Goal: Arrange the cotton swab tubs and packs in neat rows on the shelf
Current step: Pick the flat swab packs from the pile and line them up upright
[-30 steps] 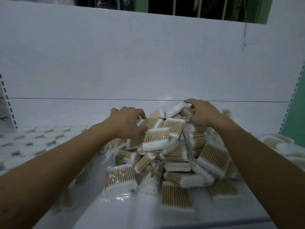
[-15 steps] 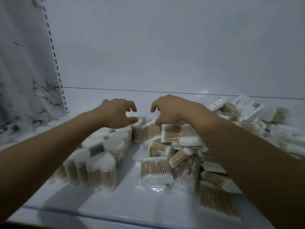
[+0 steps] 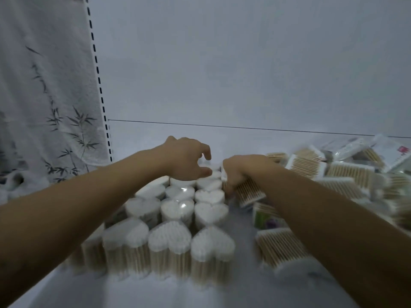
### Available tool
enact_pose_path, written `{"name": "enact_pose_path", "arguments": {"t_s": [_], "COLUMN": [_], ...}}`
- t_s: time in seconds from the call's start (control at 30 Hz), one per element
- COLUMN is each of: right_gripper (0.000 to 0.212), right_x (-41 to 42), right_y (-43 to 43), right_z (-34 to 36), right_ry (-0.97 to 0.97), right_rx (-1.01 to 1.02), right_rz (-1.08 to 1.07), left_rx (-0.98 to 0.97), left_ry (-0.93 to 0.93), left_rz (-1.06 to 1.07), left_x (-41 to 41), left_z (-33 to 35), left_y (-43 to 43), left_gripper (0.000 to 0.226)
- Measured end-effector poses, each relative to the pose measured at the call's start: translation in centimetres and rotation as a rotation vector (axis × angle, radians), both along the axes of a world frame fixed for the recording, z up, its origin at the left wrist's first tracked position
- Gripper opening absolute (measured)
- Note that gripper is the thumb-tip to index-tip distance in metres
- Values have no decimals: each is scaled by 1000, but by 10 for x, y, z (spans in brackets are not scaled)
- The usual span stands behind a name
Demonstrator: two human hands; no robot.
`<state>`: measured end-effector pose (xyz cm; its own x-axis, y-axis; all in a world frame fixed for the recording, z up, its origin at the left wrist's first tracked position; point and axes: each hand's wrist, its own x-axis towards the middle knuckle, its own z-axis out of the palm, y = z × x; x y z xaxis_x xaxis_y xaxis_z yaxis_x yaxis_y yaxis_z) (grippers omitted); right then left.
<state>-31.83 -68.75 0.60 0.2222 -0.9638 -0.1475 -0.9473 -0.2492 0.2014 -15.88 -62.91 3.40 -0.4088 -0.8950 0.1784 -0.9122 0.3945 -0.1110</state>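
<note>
Many heart-shaped tubs (image 3: 178, 210) stand upright in close rows on the left and middle of the white shelf (image 3: 200, 294), touching one another. Each is clear, with a white top of cotton tips and pale wooden sticks showing through the sides. To the right lies a loose heap of packs (image 3: 347, 174), flat clear bags of wooden-stick swabs with white ends, tilted every way and overlapping.

Just beside the far tubs, the right hand (image 3: 242, 172) has its fingers curled round one pack (image 3: 249, 193), at the heap's left edge. The left hand (image 3: 186, 158) is over the rearmost tubs, fingers bent like a claw with a gap between thumb and forefinger. I cannot tell whether it grips the tub beneath it or only hovers.

A green and purple label (image 3: 264, 216) shows on a pack near the front, and a small red mark (image 3: 401, 150) on one at the far right. Both are too blurred to read.

A white cloth with a bamboo print (image 3: 44, 96) hangs at the left, next to a slotted upright (image 3: 97, 74).
</note>
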Motion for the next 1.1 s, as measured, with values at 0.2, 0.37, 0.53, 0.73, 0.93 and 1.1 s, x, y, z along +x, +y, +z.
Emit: {"name": "enact_pose_path", "arguments": {"t_s": [0.2, 0.37, 0.53, 0.73, 0.93, 1.1], "right_gripper": [81, 45, 42, 50, 52, 45], "right_x": [1, -13, -29, -22, -23, -46], "right_y": [-4, 20, 38, 38, 41, 48], "right_z": [-5, 34, 23, 8, 0, 13], "right_ry": [-72, -415, -238, -29, -131, -404], "right_rx": [-68, -297, -236, -141, -126, -287], "right_rz": [-72, -130, -134, -186, -207, -186], "left_rx": [-34, -89, -52, -16, -43, -56], "left_ry": [-56, -105, -102, -65, -73, 6], "left_rz": [-176, -251, -293, -301, -315, -295], "left_x": [-10, -17, -20, -10, -19, -25], "left_z": [-2, 4, -16, -20, -14, -3], "left_y": [-17, -28, -29, -30, -15, -2], "left_gripper": [49, 49, 51, 52, 49, 48]}}
